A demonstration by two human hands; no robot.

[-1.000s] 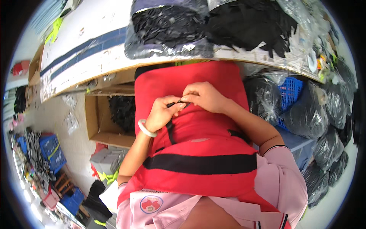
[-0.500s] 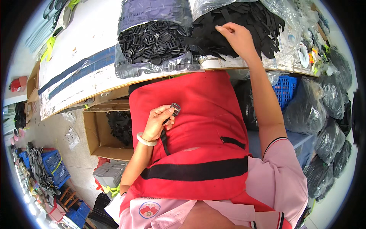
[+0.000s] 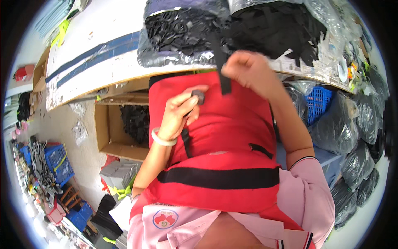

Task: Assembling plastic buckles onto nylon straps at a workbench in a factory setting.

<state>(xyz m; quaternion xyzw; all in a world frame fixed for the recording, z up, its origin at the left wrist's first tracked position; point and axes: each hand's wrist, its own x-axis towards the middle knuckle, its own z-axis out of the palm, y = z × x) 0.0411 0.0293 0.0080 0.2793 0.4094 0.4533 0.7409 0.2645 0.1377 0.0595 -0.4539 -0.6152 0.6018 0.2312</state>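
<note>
Over the red apron (image 3: 232, 120), my left hand (image 3: 179, 110) pinches a small black plastic buckle (image 3: 198, 97) between thumb and fingers. Higher and to the right, just off the table's front edge, my right hand (image 3: 248, 72) is closed on a short black webbing strip (image 3: 224, 81), which hangs down past the fingertips. Motion blurs the right hand. Beyond the hands lie an opened plastic bag of black buckles (image 3: 182, 35) and, right of it, a pile of cut black webbing strips (image 3: 277, 31).
Two dark blue strips (image 3: 97, 52) lie on the white table (image 3: 103, 25). Below its edge stands a cardboard box (image 3: 124, 151) holding black pieces. A blue basket (image 3: 318, 101) and several full plastic bags (image 3: 338, 124) crowd the right side.
My right hand has come back from the strip pile toward me with a black webbing strip. My left hand has risen slightly to the right, still holding the buckle.
</note>
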